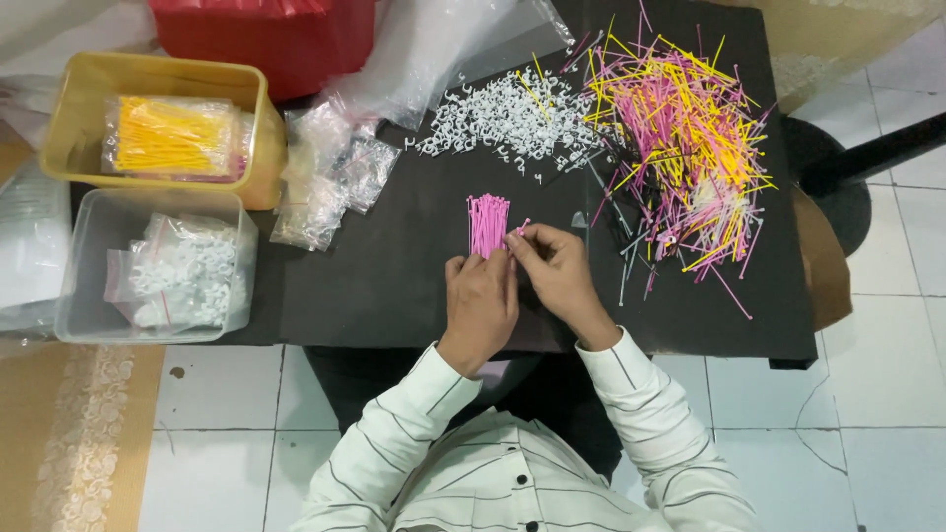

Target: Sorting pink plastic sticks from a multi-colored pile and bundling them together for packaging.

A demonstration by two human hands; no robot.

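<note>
A black table (pixel 394 286) fills the middle of the view, its near edge running just in front of the person's forearms and its right edge dropping off beside white floor tiles (pixel 887 394). At two o'clock a broad, tangled heap of pink, yellow and black cable ties (pixel 680 148) is spread almost to the far and right edges. At twelve o'clock a pile of small white clips (pixel 507 118) is scattered, touching the heap's left fringe. At nine to ten o'clock a yellow bin (pixel 74 108) holding a bag of yellow ties and a clear bin (pixel 99 212) holding bagged white clips are set against the table's left edge, with loose clear bags (pixel 330 182) just beside them.

A bare stretch of tabletop is left open between the bags and the hands. At the centre, a neat bundle of pink ties (pixel 487 223) is gripped upright in the left hand (pixel 481 300), fingers closed around its lower end, the tips aligned and fanning slightly. A single pink tie (pixel 519 228) is pinched between thumb and forefinger of the right hand (pixel 554 274), just beside the bundle.
</note>
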